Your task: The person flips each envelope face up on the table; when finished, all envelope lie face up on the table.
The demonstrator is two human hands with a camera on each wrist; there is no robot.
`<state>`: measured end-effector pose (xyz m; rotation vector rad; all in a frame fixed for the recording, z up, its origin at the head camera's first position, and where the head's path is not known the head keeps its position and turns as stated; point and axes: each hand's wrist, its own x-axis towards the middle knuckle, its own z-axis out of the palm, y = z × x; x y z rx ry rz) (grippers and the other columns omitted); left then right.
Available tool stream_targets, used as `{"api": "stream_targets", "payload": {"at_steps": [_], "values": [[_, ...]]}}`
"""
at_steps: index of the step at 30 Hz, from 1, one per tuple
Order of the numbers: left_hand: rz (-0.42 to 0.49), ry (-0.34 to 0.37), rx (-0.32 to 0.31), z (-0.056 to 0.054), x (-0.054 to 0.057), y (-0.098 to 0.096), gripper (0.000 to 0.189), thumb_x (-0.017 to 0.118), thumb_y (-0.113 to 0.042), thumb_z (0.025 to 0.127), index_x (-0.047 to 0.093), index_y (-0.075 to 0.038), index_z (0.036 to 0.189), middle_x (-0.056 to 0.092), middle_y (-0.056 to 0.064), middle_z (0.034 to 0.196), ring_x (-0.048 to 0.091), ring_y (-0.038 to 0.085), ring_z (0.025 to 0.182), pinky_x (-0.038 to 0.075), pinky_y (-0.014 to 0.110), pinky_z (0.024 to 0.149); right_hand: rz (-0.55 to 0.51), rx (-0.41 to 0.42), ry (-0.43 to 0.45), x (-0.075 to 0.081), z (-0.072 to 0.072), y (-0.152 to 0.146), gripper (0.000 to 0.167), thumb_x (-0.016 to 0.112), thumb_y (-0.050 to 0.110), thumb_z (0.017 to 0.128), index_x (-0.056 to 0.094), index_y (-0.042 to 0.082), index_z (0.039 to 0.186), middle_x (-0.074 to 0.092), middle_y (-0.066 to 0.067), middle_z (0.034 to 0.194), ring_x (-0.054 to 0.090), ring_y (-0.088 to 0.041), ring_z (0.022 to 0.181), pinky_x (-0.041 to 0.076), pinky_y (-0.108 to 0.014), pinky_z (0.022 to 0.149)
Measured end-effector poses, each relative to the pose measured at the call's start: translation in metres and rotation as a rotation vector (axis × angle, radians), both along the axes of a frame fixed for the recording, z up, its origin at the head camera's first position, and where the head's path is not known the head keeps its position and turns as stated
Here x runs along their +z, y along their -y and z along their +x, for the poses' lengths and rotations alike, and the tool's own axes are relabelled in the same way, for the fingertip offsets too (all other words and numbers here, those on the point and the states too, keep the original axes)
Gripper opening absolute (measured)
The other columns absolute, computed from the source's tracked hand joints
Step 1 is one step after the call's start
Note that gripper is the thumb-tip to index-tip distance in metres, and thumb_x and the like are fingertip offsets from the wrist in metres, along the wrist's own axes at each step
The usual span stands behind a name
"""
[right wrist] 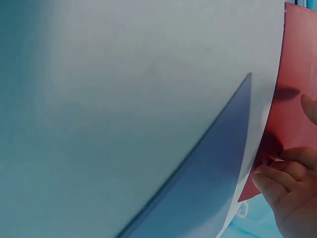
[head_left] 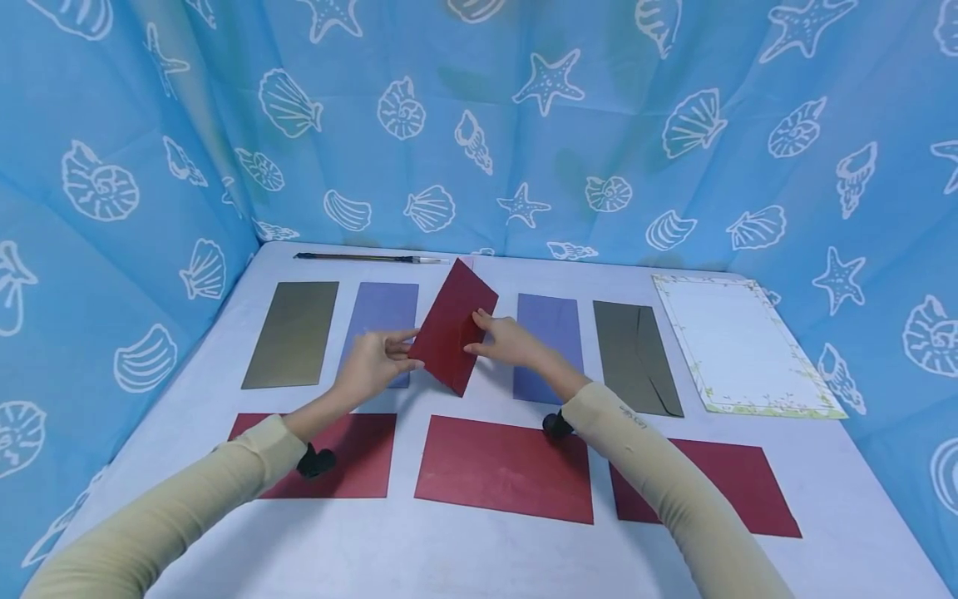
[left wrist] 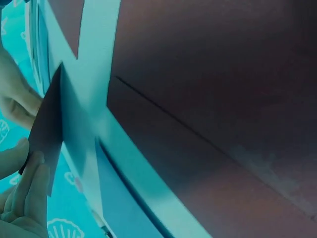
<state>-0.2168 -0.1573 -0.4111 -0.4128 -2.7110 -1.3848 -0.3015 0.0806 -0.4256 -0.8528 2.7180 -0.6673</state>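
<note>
A dark red envelope is raised above the middle of the table and stands tilted. My left hand pinches its lower left edge between thumb and fingers; the left wrist view shows this thumb apart from the other fingers' tips by the paper's edge. At the right edge, my right hand touches the envelope's face. In the right wrist view its fingers lie bent against the red paper, with thumb and forefinger apart. A seam line is visible down the raised face.
Three red envelopes lie in the front row. Behind them lie two purple envelopes and two brown-gold ones. A bordered white sheet is at the right; a brush lies along the back edge.
</note>
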Motion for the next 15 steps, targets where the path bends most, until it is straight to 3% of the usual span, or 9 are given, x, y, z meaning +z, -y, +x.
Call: {"api": "stream_targets", "payload": {"at_steps": [2,5,7,10,15], "values": [[-0.011,0.03,0.008,0.0,-0.002,0.0,0.049,0.078,-0.005,0.08,0.062,0.001,0.126,0.068,0.02,0.11,0.069,0.028,0.096,0.056,0.033,0.076,0.013,-0.002,-0.001,0.0,0.0,-0.001,0.073,0.065,0.03,0.093,0.03,-0.008,0.145,0.032,-0.024,0.149,0.061,-0.028,0.083,0.046,-0.026,0.074],[-0.019,0.047,0.006,-0.001,-0.006,-0.001,0.047,0.079,-0.005,0.079,0.064,0.002,0.123,0.07,0.019,0.106,0.07,0.026,0.093,0.056,0.028,0.069,0.034,-0.004,0.0,-0.001,0.0,-0.002,0.074,0.065,0.032,0.093,0.031,-0.008,0.145,0.032,-0.024,0.149,0.061,-0.029,0.087,0.047,-0.027,0.075],[-0.022,0.06,-0.009,-0.001,-0.008,-0.002,0.046,0.079,-0.004,0.078,0.065,0.003,0.121,0.071,0.018,0.1,0.071,0.024,0.089,0.054,0.025,0.065,0.057,0.0,-0.007,-0.002,-0.001,-0.004,0.074,0.065,0.033,0.093,0.032,-0.008,0.145,0.032,-0.024,0.149,0.061,-0.033,0.106,0.049,-0.028,0.084],[-0.057,0.066,-0.035,-0.002,-0.013,-0.003,0.044,0.08,-0.004,0.077,0.066,0.005,0.118,0.073,0.015,0.092,0.071,0.022,0.085,0.048,0.021,0.061,0.1,0.005,-0.004,-0.003,-0.003,-0.005,0.075,0.065,0.034,0.093,0.032,-0.007,0.145,0.031,-0.022,0.15,0.044,-0.036,0.13,0.044,-0.035,0.099],[-0.111,0.071,-0.061,-0.002,-0.017,-0.007,0.044,0.081,-0.004,0.076,0.067,0.008,0.115,0.073,0.014,0.089,0.071,0.022,0.084,0.046,0.021,0.059,0.153,0.009,0.013,-0.002,-0.005,-0.007,0.075,0.066,0.034,0.092,0.032,-0.007,0.145,0.029,-0.021,0.152,0.03,-0.034,0.138,0.036,-0.039,0.106]]}}
